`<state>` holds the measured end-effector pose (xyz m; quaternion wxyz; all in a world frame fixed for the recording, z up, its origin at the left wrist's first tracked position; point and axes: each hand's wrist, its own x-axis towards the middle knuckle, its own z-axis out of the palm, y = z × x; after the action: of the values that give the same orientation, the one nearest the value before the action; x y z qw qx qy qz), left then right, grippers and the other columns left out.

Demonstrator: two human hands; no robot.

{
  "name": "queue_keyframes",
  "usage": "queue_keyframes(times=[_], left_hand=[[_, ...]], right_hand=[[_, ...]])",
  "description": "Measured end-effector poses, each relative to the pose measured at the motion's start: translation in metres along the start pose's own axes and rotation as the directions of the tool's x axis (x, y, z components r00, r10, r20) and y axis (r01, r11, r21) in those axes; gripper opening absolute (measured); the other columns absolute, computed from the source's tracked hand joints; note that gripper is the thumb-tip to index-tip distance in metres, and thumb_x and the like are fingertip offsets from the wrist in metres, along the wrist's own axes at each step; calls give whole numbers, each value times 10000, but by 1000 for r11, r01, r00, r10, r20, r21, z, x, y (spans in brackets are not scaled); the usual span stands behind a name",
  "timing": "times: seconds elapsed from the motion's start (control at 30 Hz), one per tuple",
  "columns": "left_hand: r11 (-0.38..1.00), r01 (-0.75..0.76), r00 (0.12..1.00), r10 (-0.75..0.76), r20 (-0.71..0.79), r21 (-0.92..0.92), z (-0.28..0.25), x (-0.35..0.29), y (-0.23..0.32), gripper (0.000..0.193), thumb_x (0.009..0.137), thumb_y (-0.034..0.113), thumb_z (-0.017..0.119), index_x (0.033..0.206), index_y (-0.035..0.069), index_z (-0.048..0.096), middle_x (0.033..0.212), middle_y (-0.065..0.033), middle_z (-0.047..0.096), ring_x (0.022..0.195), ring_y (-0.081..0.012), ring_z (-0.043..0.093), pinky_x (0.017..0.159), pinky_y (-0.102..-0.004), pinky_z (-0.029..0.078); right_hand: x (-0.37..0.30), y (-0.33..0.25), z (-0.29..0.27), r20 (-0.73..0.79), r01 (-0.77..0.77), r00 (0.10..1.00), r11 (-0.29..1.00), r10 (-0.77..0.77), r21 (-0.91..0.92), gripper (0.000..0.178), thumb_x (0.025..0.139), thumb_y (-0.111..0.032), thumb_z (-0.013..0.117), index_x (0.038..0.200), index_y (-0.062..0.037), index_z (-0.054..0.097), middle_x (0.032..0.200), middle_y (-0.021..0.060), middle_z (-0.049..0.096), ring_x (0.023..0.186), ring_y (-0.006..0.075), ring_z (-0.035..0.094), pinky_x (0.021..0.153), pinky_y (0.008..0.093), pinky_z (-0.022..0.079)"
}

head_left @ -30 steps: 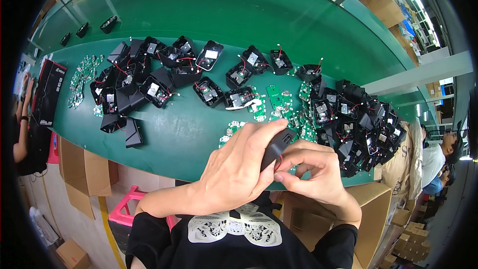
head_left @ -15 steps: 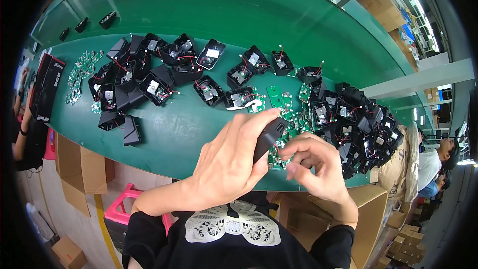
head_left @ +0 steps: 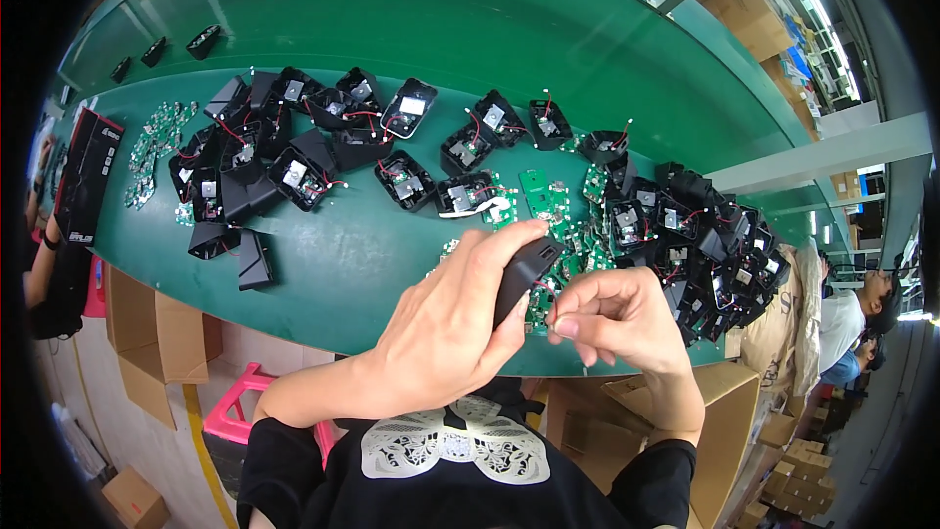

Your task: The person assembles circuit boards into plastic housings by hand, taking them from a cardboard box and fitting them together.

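My left hand (head_left: 441, 309) grips a black plastic housing (head_left: 526, 276) with a small slot in its end, tilted above the front part of the bench. From its right side a thin red wire (head_left: 545, 287) leads to the pinched thumb and forefinger of my right hand (head_left: 627, 318); the wire's tip is hidden between them. The housing's open inside faces away from view. Loose green circuit boards (head_left: 537, 194) lie beneath and beyond both hands.
Black housings with boards and red wires are heaped at the right (head_left: 729, 250) and grouped at the left (head_left: 250, 152). More small boards (head_left: 152, 152) and a black box (head_left: 88, 176) lie at the far left. Cardboard boxes (head_left: 162, 333) and a pink stool (head_left: 235, 407) stand below the bench.
My right thumb and forefinger have come together at the red wire; they were apart before. The housing in my left hand has shifted and turned slightly.
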<state>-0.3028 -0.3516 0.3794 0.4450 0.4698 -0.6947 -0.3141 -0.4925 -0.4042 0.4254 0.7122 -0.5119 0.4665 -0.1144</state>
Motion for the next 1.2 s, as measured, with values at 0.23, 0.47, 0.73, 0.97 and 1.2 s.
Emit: queue_keyframes(times=[0.23,0.47,0.73,0.97,1.2], left_hand=[[909,141,977,-62,206,-392,-1,-3,1,546,817,13,462,1293,-18,196,1113,-240,439,970,-338,527,852,-394,411],[865,198,952,-57,301,-462,2,-5,2,585,814,11,436,1314,-11,133,1115,-233,424,990,-301,504,890,-376,378],[821,264,937,-93,338,-506,3,-6,4,589,810,7,440,1313,-9,136,1005,-201,440,823,-249,506,783,-360,403],[839,172,966,-42,254,-516,7,-5,1,583,813,6,434,1314,-5,135,977,-186,442,738,-214,500,735,-350,410],[787,290,938,-122,325,-544,1,-3,10,579,816,12,435,1312,-8,137,1003,-189,439,779,-224,507,765,-351,408]], right_hand=[[3,20,3,-1,495,854,813,-521,-307,90,756,-49,663,837,-11,650,765,62,645,493,53,510,428,189,372],[4,21,12,6,628,620,491,-785,-604,147,642,-12,719,782,-29,679,699,27,578,510,83,460,423,215,346],[6,23,14,7,663,541,421,-841,-618,181,613,-1,734,786,-40,699,637,6,530,546,103,473,457,224,357],[5,27,12,-29,658,543,447,-839,-606,184,614,-1,737,790,-42,700,649,5,527,548,107,475,467,231,363],[7,31,11,-18,685,492,400,-870,-609,184,609,-7,744,783,-49,700,654,8,515,532,108,474,457,232,366]])
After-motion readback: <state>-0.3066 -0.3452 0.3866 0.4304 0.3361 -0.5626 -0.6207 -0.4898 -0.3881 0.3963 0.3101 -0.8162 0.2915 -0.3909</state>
